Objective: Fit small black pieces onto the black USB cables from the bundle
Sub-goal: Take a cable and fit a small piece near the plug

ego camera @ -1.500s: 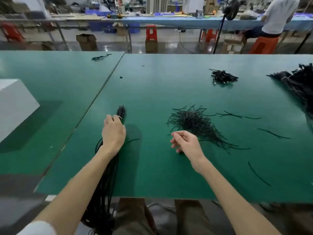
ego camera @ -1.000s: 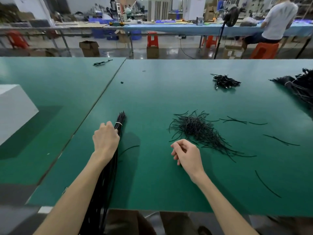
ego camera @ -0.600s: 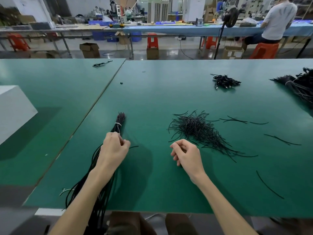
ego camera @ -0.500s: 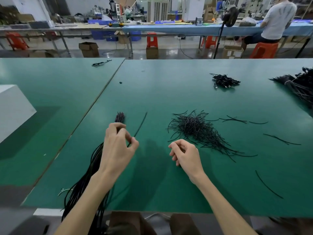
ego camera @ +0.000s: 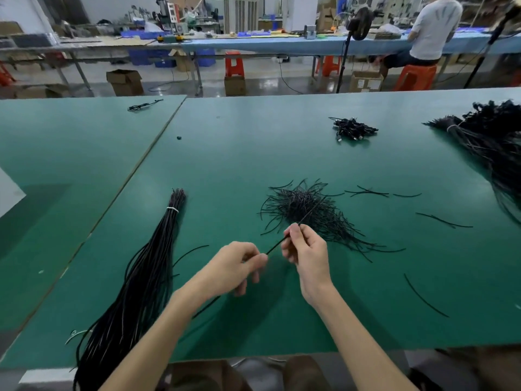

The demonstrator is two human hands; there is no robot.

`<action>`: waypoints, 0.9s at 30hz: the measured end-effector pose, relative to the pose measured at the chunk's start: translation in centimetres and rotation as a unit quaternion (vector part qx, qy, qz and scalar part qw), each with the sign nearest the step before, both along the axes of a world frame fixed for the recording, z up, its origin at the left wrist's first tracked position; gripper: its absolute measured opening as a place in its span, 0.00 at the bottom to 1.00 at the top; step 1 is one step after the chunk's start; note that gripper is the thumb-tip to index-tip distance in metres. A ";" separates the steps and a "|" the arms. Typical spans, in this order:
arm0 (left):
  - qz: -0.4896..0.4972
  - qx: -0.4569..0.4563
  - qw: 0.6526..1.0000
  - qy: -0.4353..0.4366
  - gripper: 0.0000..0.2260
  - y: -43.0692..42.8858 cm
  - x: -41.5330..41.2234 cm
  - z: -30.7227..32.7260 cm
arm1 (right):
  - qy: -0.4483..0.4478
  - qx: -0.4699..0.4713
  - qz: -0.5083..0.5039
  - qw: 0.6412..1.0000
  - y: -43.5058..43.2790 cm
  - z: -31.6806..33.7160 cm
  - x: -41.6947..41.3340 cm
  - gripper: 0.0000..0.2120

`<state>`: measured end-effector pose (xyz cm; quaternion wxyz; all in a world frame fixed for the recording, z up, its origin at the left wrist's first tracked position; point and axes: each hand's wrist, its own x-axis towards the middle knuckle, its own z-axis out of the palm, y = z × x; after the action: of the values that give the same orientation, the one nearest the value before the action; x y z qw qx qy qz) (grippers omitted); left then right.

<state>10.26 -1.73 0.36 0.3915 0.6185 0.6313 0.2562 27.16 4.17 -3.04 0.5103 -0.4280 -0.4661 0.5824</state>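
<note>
A tied bundle of black USB cables (ego camera: 158, 249) lies on the green table (ego camera: 282, 153), left of my hands, and runs off the near edge. A loose pile of thin black pieces (ego camera: 307, 210) lies just beyond my right hand. My left hand (ego camera: 235, 266) pinches one black cable (ego camera: 275, 245) pulled from the bundle; the cable's end points up to the right. My right hand (ego camera: 306, 248) pinches a thin black piece at that cable's end. Both hands hover above the table, close together.
Stray black pieces (ego camera: 369, 191) lie scattered to the right. A small heap of connectors (ego camera: 352, 129) sits at the back, and a large dark cable bundle (ego camera: 496, 148) at the far right. A white box (ego camera: 8, 193) stands at the left edge. A person (ego camera: 431, 29) sits at the far bench.
My left hand drew one cable out of the bundle and carried it right. My right hand rose from the table and met it, pinching a thin piece at the cable's end.
</note>
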 end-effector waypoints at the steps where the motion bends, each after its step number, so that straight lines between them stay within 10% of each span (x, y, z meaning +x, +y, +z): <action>1: -0.046 -0.037 0.998 -0.018 0.12 -0.7 -1.0 0.1 | 0.015 -0.011 -0.013 1.000 0.2 -0.1 0.0 0.14; 8: -0.175 -0.128 0.960 -0.178 0.19 -4.3 -5.9 1.8 | 0.032 -0.032 -0.012 0.999 0.6 -0.5 0.1 0.15; 17: 0.074 0.043 0.922 -0.378 0.14 2.8 1.9 3.2 | -0.014 0.033 0.092 0.995 -0.7 0.5 -0.4 0.23; 27: 0.134 0.116 0.844 -0.507 0.13 8.4 3.3 4.1 | -0.122 0.067 0.225 0.964 -0.8 0.8 -0.1 0.12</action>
<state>13.54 6.71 4.48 0.5440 0.3527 0.3876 0.6553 27.01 3.38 -2.19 0.3324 -0.3448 -0.6473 0.5930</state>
